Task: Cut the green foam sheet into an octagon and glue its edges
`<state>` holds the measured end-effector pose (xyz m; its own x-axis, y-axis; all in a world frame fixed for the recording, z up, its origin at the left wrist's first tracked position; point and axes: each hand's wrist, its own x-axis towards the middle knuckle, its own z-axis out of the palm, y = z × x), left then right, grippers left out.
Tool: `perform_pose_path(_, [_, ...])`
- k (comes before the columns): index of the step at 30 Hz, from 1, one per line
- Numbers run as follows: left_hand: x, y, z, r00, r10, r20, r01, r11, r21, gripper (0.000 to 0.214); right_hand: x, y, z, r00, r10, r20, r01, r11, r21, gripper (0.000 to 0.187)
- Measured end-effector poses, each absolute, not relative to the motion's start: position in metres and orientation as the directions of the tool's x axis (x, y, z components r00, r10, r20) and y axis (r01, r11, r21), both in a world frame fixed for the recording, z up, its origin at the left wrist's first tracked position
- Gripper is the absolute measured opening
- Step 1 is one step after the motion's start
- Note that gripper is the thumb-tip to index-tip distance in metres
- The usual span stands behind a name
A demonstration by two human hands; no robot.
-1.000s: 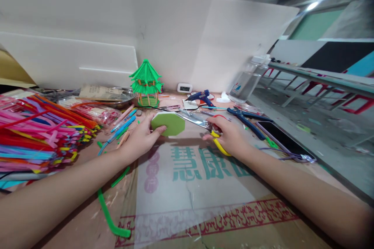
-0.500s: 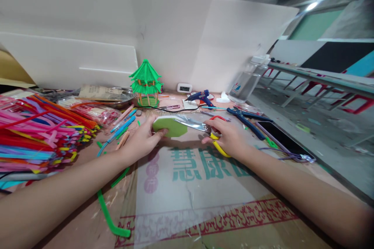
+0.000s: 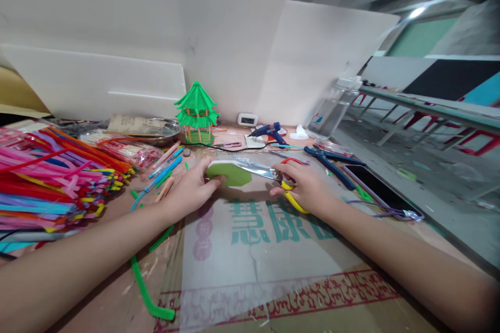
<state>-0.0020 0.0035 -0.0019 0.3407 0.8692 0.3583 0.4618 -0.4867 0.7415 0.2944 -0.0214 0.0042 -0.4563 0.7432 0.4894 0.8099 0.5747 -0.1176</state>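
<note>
The left hand point(image 3: 194, 183) pinches a green octagonal card point(image 3: 236, 175), thumb on its green face, holding it tilted above the middle of the table point(image 3: 121, 302). The right hand point(image 3: 302, 182) is closed around the red-and-yellow handles of a pair of scissors point(image 3: 267, 172), whose blades reach leftward to the card's upper edge; whether they bite into it is unclear. Beneath both hands, a printed cardboard sheet point(image 3: 219, 270) runs to the table's near edge, with a bent green pipe cleaner point(image 3: 146, 291) at its left. Toward the table's right edge lie blue-handled pliers point(image 3: 332, 166) and a smartphone point(image 3: 378, 187). A big heap of coloured pipe cleaners point(image 3: 50, 177) covers the left side. Along the far edge stand a green pagoda model point(image 3: 197, 114) and a digital clock point(image 3: 247, 119), a blue glue gun point(image 3: 269, 130) lying nearby, and a clear bottle point(image 3: 332, 106) by the far right corner.
</note>
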Motion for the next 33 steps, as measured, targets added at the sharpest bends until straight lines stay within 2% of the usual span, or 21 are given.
perform_pose_path(5, [-0.002,0.002,0.001,0.350,0.856,0.380,0.490,-0.514,0.704,0.011,0.292,-0.024,0.007,-0.461,0.743,0.486,0.820,0.566,-0.088,0.039])
perform_pose_path(11, [-0.001,0.004,-0.003,0.358,0.846,0.396,0.418,-0.525,0.741,0.008,0.292,-0.024,0.005,-0.464,0.713,0.525,0.812,0.580,-0.069,0.037])
perform_pose_path(15, [-0.001,0.005,-0.005,0.365,0.851,0.377,0.346,-0.500,0.794,0.015,0.294,-0.024,0.003,-0.456,0.696,0.554,0.820,0.571,-0.043,0.037])
perform_pose_path(19, [-0.002,0.006,-0.005,0.369,0.853,0.369,0.345,-0.495,0.798,0.018,0.294,-0.025,0.004,-0.470,0.683,0.560,0.817,0.577,-0.018,0.039])
perform_pose_path(26, [-0.006,0.010,-0.014,0.369,0.846,0.385,0.381,-0.516,0.767,0.015,0.293,-0.025,0.006,-0.470,0.709,0.526,0.808,0.585,-0.066,0.035])
perform_pose_path(33, [-0.006,0.010,-0.013,0.382,0.839,0.388,0.390,-0.527,0.755,0.017,0.296,-0.022,0.001,-0.467,0.698,0.543,0.807,0.588,-0.062,0.038])
